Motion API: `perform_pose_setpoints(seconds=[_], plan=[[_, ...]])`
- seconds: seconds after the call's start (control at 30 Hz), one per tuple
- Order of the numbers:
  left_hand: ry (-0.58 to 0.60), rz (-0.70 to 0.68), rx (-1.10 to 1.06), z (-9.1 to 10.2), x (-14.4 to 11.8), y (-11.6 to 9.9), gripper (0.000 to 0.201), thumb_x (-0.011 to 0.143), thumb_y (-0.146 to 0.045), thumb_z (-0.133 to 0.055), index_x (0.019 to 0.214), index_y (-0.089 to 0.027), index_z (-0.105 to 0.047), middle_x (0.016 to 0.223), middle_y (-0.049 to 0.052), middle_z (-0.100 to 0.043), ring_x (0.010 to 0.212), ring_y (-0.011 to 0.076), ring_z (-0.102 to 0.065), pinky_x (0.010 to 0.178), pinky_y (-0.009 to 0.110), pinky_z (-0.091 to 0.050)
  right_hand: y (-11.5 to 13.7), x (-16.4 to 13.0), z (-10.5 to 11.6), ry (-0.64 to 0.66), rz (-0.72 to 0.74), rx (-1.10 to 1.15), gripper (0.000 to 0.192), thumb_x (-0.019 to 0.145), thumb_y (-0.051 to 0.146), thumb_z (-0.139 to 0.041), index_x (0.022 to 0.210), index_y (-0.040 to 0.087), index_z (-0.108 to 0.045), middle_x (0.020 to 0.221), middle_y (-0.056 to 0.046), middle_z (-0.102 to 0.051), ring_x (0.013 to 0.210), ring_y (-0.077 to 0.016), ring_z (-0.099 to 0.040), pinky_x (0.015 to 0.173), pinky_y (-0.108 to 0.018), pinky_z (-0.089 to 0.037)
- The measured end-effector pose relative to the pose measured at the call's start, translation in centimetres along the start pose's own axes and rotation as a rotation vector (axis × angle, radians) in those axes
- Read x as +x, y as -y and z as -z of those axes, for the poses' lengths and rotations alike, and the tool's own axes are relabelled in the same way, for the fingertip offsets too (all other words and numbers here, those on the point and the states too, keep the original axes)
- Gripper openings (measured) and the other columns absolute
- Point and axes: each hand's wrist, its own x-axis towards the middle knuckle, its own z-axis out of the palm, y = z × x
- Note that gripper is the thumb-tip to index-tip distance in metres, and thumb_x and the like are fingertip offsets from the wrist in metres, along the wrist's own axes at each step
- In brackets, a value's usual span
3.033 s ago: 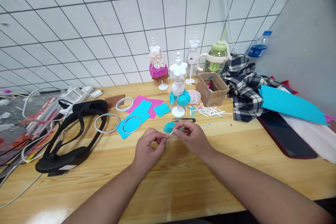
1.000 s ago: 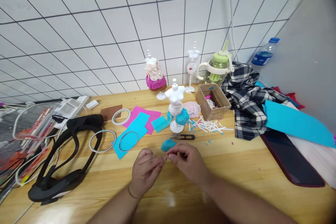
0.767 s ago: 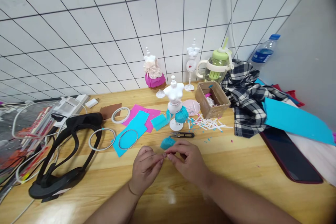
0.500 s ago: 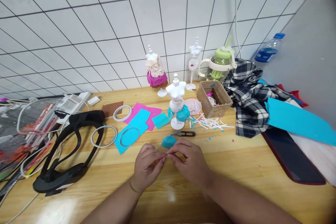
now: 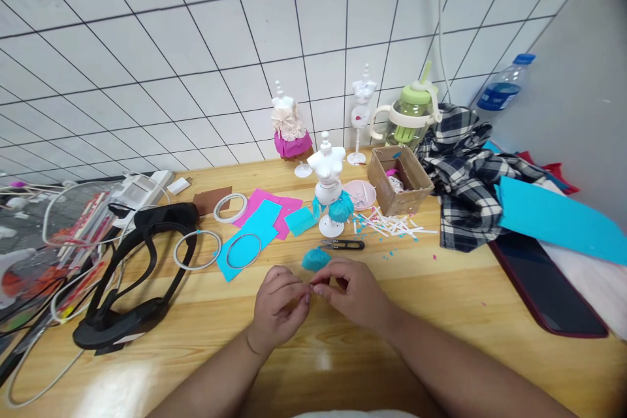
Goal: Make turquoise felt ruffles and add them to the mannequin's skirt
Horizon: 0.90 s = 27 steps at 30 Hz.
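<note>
My left hand (image 5: 281,304) and my right hand (image 5: 353,295) meet fingertip to fingertip low over the table. Each pinches with thumb and forefinger; whatever lies between them is too small to make out. Just beyond my right fingers rests a gathered blue paper puff (image 5: 316,259). Black thread snips (image 5: 345,244) lie behind it. Farther back stands a small white mannequin (image 5: 327,163) on a round base, with another blue puff (image 5: 341,207) around its lower part. A short blue paper strip (image 5: 300,221) lies to its left.
Left are blue sheets (image 5: 255,235), pink sheets (image 5: 289,208), tape rings (image 5: 230,208) and a black headset strap (image 5: 142,274). Behind stand a dressed mannequin (image 5: 290,127), a bare one (image 5: 361,111) and a cardboard box (image 5: 399,183). White paper scraps (image 5: 392,223) and a phone (image 5: 548,287) lie right.
The view has shifted slightly. Both hands keep the same pinched pose with fingertips together; the gathered blue puff shows a little more clear of my right fingers.
</note>
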Motion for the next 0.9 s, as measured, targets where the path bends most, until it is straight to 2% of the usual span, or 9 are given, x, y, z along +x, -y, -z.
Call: perform_pose_setpoints(seconds=[0.17,0.33,0.47,0.57,0.73,0.9], plan=[[0.022,-0.019,0.017,0.0,0.0,0.0,0.019,0.075,-0.006,-0.061,0.088,-0.02,-0.063,0.069,0.0,-0.065,0.063,0.0132,-0.053,0.066,0.031,-0.042,0.0,0.0,0.1,0.019,0.042,-0.067,0.003,0.08,0.019,-0.068,0.082,0.02,-0.068,0.08,0.001,-0.066,0.073,-0.0124,-0.057,0.067,-0.024,-0.041],[0.08,-0.02,-0.004,-0.1,0.1,0.1,0.019,0.075,-0.006,-0.06,0.087,-0.02,-0.063,0.07,0.0,-0.066,0.066,0.0141,-0.053,0.067,0.032,-0.042,-0.4,-0.3,0.3,0.176,0.19,-0.278,0.009,0.086,0.009,-0.052,0.089,0.017,-0.056,0.09,-0.003,-0.061,0.082,-0.0162,-0.054,0.071,-0.028,-0.041],[0.126,-0.011,0.006,0.0,0.0,0.5,0.021,0.077,-0.007,-0.061,0.091,-0.021,-0.065,0.074,0.001,-0.067,0.069,0.0148,-0.053,0.067,0.032,-0.041,-0.6,-0.6,0.2,0.211,0.233,-0.418,0.013,0.086,0.007,-0.044,0.091,0.017,-0.051,0.092,-0.006,-0.058,0.081,-0.0184,-0.051,0.069,-0.03,-0.039],[0.125,-0.005,0.024,0.1,0.0,0.8,0.021,0.078,-0.008,-0.063,0.093,-0.023,-0.067,0.075,0.001,-0.066,0.07,0.0148,-0.053,0.067,0.031,-0.041,-0.7,-0.7,0.3,0.16,0.222,-0.378,0.014,0.086,0.006,-0.043,0.091,0.018,-0.049,0.089,-0.005,-0.057,0.079,-0.0177,-0.051,0.068,-0.029,-0.04],[0.12,0.041,0.021,-0.1,0.0,1.0,0.022,0.079,-0.008,-0.064,0.096,-0.023,-0.066,0.079,0.001,-0.067,0.072,0.0146,-0.055,0.07,0.032,-0.041,-0.7,-0.4,0.6,-0.04,0.164,-0.207,0.007,0.092,0.016,-0.048,0.091,0.019,-0.054,0.088,-0.002,-0.06,0.08,-0.0156,-0.055,0.072,-0.027,-0.043],[0.116,0.091,-0.017,-0.2,-0.2,0.7,0.03,0.083,-0.007,-0.058,0.109,-0.022,-0.064,0.083,0.003,-0.068,0.075,0.015,-0.055,0.07,0.031,-0.042,-0.6,-0.4,0.6,-0.14,0.254,-0.274,0.011,0.089,0.021,-0.058,0.098,0.022,-0.064,0.095,-0.002,-0.067,0.094,-0.0164,-0.059,0.085,-0.028,-0.044]])
